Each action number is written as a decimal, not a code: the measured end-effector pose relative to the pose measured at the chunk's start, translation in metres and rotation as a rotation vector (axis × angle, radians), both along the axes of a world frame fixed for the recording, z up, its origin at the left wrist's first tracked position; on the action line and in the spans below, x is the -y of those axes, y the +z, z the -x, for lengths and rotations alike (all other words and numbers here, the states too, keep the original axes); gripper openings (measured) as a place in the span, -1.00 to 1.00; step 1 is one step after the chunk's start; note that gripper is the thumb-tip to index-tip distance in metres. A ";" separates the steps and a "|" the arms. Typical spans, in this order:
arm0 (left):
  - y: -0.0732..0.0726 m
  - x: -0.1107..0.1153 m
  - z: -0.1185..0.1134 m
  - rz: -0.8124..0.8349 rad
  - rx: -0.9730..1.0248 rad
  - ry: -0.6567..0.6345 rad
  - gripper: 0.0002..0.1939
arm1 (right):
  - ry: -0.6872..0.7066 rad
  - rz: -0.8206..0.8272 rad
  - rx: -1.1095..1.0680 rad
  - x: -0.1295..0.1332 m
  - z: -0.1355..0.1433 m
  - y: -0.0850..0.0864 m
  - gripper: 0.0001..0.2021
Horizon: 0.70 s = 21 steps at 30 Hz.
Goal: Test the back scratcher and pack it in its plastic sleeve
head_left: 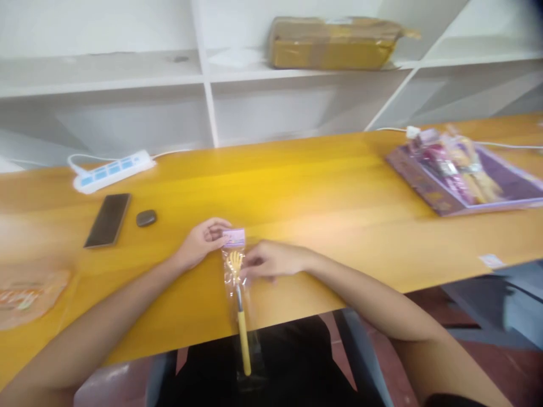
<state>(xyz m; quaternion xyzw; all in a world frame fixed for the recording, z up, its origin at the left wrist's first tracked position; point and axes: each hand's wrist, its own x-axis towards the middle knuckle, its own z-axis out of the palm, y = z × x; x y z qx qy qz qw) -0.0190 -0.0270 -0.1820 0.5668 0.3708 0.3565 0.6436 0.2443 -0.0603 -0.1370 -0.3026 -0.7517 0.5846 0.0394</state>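
A yellow back scratcher with a hand-shaped head lies inside a clear plastic bag, topped by a purple header card. Its handle reaches past the table's front edge, over my lap. My left hand pinches the left side of the card between thumb and fingers. At the bag's right edge, level with the scratcher's head, my right hand is closed with its fingertips on the plastic. Some of the right fingertips are hidden.
A purple box of packaged items stands at the right. On the left are a phone, a small dark case, a power strip and a plastic bag. A cardboard parcel rests on the white shelf.
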 end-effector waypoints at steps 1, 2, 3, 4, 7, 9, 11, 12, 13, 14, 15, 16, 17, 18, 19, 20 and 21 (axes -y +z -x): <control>0.000 -0.001 0.001 -0.006 0.021 0.025 -0.59 | 0.012 0.089 0.002 0.004 0.005 0.001 -0.54; 0.000 -0.002 0.001 -0.007 0.030 0.044 -0.60 | 0.015 0.150 -0.005 0.008 0.010 0.001 -0.54; 0.001 -0.003 0.001 -0.006 0.041 0.063 -0.60 | 0.015 0.191 -0.023 0.011 0.014 0.000 -0.54; 0.002 -0.004 0.001 0.007 0.052 0.077 -0.60 | 0.015 0.223 -0.052 0.013 0.018 -0.003 -0.55; 0.009 -0.005 0.000 0.107 0.131 0.095 -0.66 | 0.040 0.323 -0.152 0.012 0.021 -0.013 -0.62; 0.013 -0.005 -0.001 0.185 0.208 0.103 -0.69 | 0.038 0.352 -0.189 0.006 0.017 -0.018 -0.68; 0.015 -0.006 -0.002 0.225 0.262 0.105 -0.72 | 0.020 0.326 -0.222 -0.006 0.007 -0.018 -0.70; 0.015 -0.007 -0.002 0.230 0.271 0.094 -0.72 | -0.007 0.303 -0.244 -0.014 -0.001 -0.015 -0.69; 0.015 -0.007 -0.001 0.229 0.274 0.075 -0.72 | -0.048 0.281 -0.272 -0.022 -0.010 -0.009 -0.66; 0.014 -0.007 -0.001 0.224 0.273 0.053 -0.72 | -0.107 0.258 -0.304 -0.031 -0.021 -0.001 -0.62; 0.014 -0.008 0.000 0.219 0.271 0.031 -0.71 | -0.188 0.229 -0.333 -0.040 -0.035 0.010 -0.56; 0.013 -0.008 0.001 0.216 0.268 0.013 -0.71 | -0.277 0.185 -0.359 -0.047 -0.052 0.025 -0.50; 0.013 -0.008 0.001 0.214 0.267 0.004 -0.72 | -0.364 0.103 -0.384 -0.053 -0.072 0.042 -0.47; 0.013 -0.007 0.002 0.213 0.267 0.001 -0.72 | -0.446 0.004 -0.391 -0.057 -0.095 0.062 -0.47; 0.012 -0.007 0.002 0.214 0.265 -0.001 -0.73 | -0.577 -0.123 -0.406 -0.060 -0.124 0.083 -0.49; 0.012 -0.007 0.002 0.214 0.260 -0.002 -0.73 | -0.756 -0.281 -0.406 -0.060 -0.156 0.105 -0.54; 0.011 -0.008 0.002 0.213 0.253 -0.006 -0.73 | -0.962 -0.462 -0.365 -0.060 -0.193 0.125 -0.58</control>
